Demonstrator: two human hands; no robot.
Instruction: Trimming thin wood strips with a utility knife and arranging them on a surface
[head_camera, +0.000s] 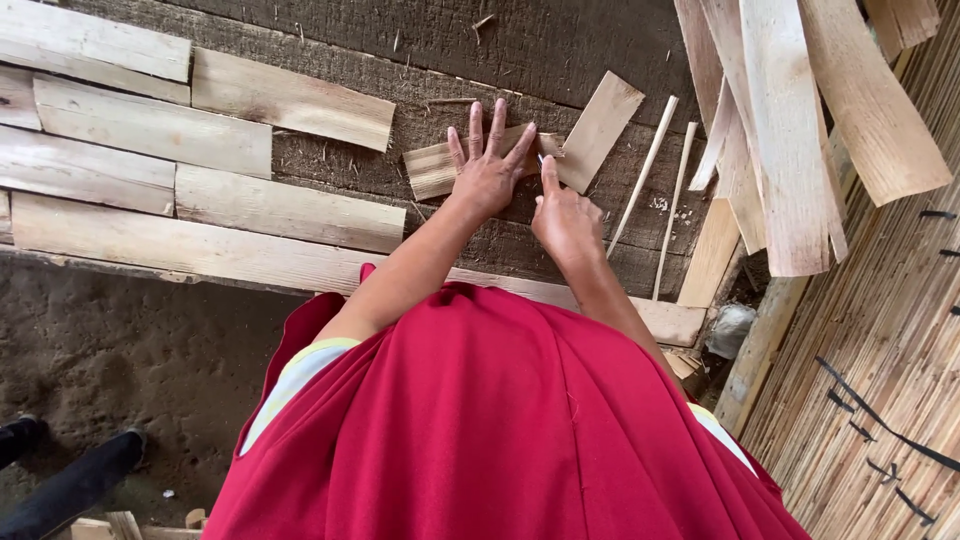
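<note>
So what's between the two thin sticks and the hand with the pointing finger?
In the head view, an angled flat wood piece lies between the right hand and the thin sticks.

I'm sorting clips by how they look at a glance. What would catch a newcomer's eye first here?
First, the broad red garment filling the lower middle. Above it, the left hand lies spread flat on a short wooden slat on the dark workbench, while the right hand points a finger at the slat's end. Pale wood strips are stacked at upper left, and longer boards lean at upper right.
</note>
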